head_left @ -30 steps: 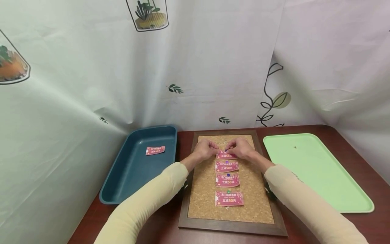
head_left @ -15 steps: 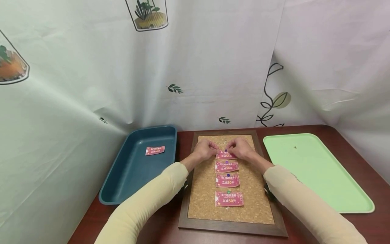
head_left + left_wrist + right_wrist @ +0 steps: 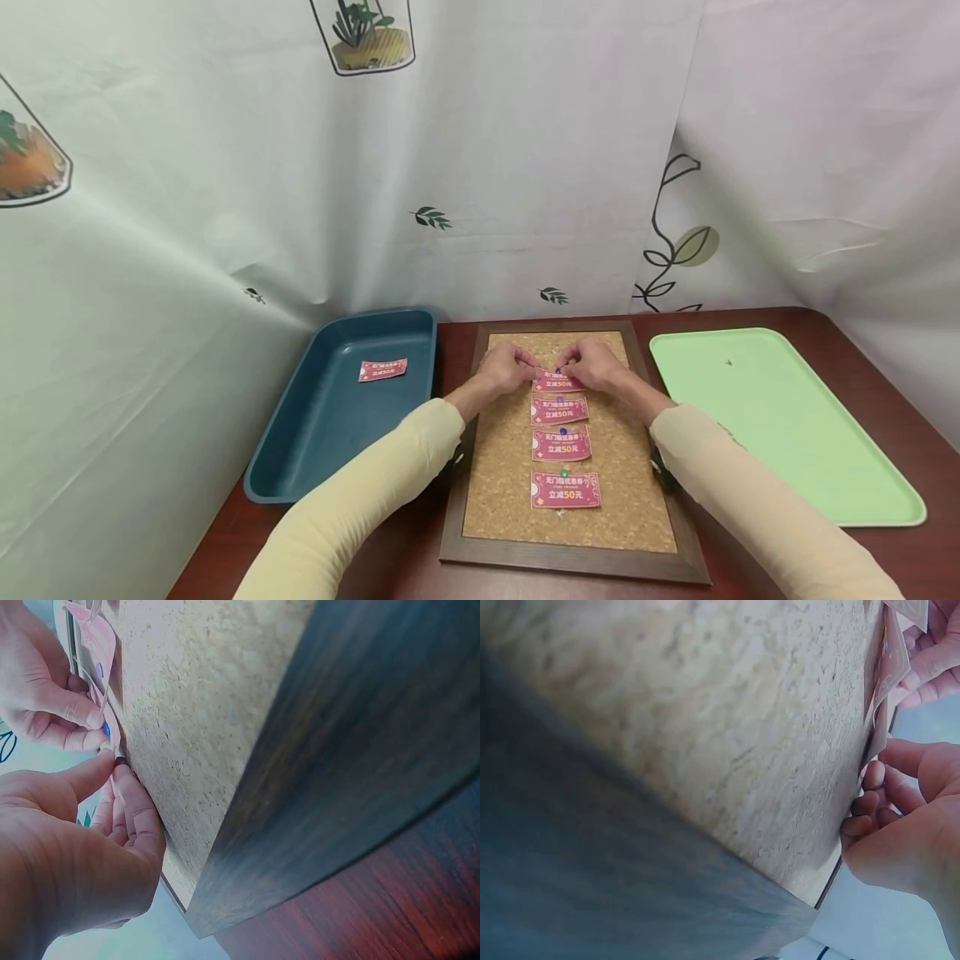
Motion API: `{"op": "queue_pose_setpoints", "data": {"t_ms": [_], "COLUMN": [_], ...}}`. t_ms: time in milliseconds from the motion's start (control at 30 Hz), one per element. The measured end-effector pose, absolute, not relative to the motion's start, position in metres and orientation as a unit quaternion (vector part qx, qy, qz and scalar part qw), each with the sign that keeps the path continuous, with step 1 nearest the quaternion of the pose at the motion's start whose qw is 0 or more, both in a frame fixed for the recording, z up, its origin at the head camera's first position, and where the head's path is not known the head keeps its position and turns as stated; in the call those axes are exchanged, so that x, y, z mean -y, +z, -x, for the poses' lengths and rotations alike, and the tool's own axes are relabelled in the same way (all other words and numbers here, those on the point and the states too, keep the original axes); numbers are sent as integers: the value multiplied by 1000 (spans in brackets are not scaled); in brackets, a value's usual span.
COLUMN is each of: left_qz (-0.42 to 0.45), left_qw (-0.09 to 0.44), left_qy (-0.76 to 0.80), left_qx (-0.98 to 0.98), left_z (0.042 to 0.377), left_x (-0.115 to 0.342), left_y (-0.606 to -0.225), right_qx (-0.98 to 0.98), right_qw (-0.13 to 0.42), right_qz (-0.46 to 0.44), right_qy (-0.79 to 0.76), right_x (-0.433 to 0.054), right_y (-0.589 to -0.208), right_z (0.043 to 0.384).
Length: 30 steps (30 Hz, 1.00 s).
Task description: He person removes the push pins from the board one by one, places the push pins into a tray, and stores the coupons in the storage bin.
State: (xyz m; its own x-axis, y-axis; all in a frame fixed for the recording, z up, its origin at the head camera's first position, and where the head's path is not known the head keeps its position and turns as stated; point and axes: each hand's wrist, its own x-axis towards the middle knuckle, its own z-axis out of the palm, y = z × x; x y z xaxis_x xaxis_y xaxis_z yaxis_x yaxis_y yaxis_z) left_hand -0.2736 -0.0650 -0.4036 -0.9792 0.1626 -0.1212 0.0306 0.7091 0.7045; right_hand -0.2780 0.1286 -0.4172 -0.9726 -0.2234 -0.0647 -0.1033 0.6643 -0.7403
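A pink paper coupon [image 3: 553, 383] lies at the top of a column of coupons on the framed cork board [image 3: 502, 492]. Its left edge is pinched between the thumb and fingers of my left hand [image 3: 506, 368]. With thumb and forefinger, my right hand [image 3: 595, 365] grips a blue push pin [image 3: 106, 730] at the coupon's upper edge. How deep the pin sits is hidden by the fingers. Below it, three more coupons hang in line, the nearest one [image 3: 566, 492] under a green push pin [image 3: 564, 472].
To the left stands a deep blue tray [image 3: 330, 442] with one loose coupon [image 3: 383, 370] in it. A light green tray [image 3: 787, 417] lies at the right, with a small speck on it. Behind the dark red table [image 3: 390, 542] hangs a printed white cloth [image 3: 510, 167].
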Motion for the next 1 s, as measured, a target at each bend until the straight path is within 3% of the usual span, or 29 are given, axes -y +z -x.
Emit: {"op": "queue_pose_setpoints", "data": {"t_ms": [333, 1000], "left_qz": [-41, -39], "left_qw": [97, 98], "left_qy": [385, 380], "left_qx": [-917, -919], "left_z": [275, 278], "left_x": [65, 64], "left_y": [-404, -406], "right_qx": [-907, -908], "right_qw": [94, 80], "right_qz": [82, 81], "right_qy": [-401, -403], "right_x": [-129, -128], "right_y": [-415, -417], "right_z": [279, 279]}}
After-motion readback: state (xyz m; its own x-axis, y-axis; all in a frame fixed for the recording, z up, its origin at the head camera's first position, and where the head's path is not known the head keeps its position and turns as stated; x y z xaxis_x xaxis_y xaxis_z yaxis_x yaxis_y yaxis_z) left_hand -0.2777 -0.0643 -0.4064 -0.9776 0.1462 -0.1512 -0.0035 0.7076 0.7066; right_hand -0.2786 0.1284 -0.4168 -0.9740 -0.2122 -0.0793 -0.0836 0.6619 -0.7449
